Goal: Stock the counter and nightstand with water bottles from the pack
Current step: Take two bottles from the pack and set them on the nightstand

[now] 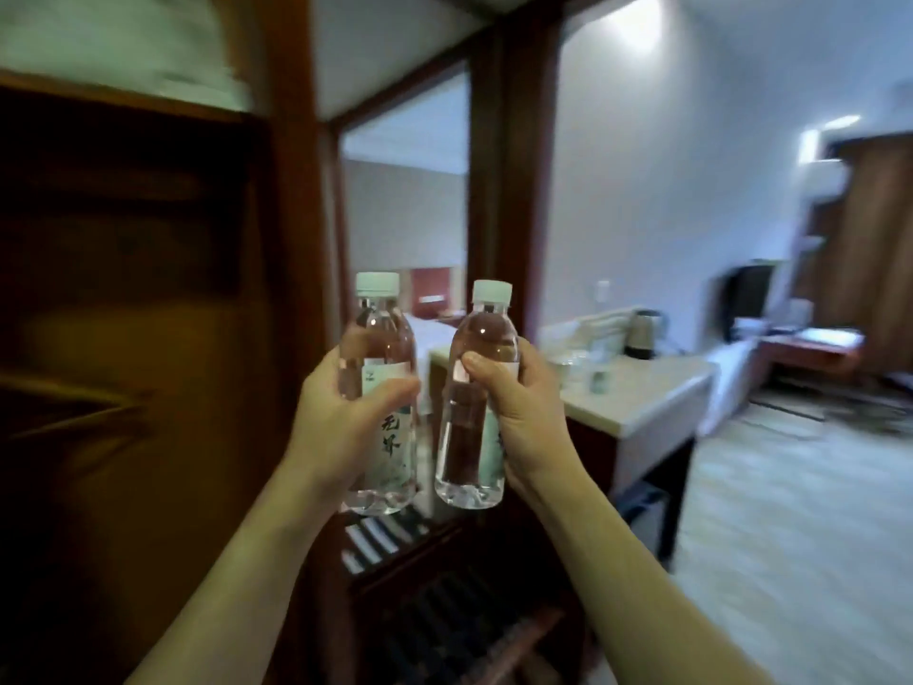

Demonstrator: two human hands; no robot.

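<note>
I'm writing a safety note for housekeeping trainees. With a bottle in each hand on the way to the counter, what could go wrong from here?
1. The left bottle and right bottle are close together; they could knock and slip.
2. The counter already holds a kettle and other small items, which a bottle set down carelessly could tip.
3. Both the left hand and right hand are full, so nothing can catch a drop.

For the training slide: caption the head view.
Left hand and right hand each hold an upright water bottle, approaching the pale counter.

— Any writing you can read?
— Only on the left bottle (380, 402): two dark Chinese characters down its label, the upper one like 无.
— The right bottle (477, 402)?
— Its label is turned away.
</note>
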